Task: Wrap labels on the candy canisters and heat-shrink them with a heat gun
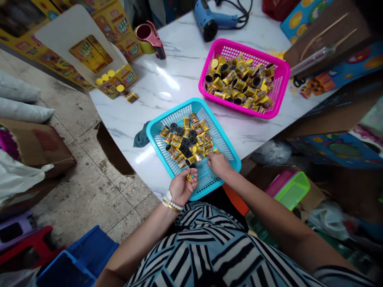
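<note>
A turquoise basket in front of me holds several small yellow printed canisters with black ends. My left hand rests palm up at the basket's near left rim. Cupped in its fingers are small multicoloured candy balls. Over the basket's near right part, my right hand is closed, knuckles up. A bit of yellow shows by its fingertips, but what they grip is hidden. Some canisters lie on their sides, and others turn their black ends upward.
Behind stands a pink basket full of similar canisters. Farther back on the marble-patterned table lie a blue heat gun and a tape dispenser. An open display box with yellow lids stands left; cardboard boxes crowd the right.
</note>
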Action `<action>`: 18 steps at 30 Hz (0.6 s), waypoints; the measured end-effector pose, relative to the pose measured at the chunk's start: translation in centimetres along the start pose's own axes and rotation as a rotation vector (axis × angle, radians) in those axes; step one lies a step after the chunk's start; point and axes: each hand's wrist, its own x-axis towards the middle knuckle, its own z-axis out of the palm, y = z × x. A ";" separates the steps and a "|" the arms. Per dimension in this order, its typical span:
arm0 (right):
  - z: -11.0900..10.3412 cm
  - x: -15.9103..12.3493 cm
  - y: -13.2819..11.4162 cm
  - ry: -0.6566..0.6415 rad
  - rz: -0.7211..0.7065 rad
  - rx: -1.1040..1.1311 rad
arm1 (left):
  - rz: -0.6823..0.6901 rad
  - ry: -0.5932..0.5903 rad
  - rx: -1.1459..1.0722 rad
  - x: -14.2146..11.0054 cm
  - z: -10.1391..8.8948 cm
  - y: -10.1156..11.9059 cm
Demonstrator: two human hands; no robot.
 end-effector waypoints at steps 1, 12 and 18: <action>0.0 0.0 -0.2 0.014 0.026 -0.005 | 0.001 -0.001 -0.004 0.0 0.0 -0.1; 0.1 0.8 -2.2 0.072 0.148 -0.045 | -0.009 -0.009 -0.044 0.6 0.1 -1.1; 0.1 0.8 -2.2 0.093 0.148 0.012 | -0.002 0.009 -0.023 0.8 0.3 -1.5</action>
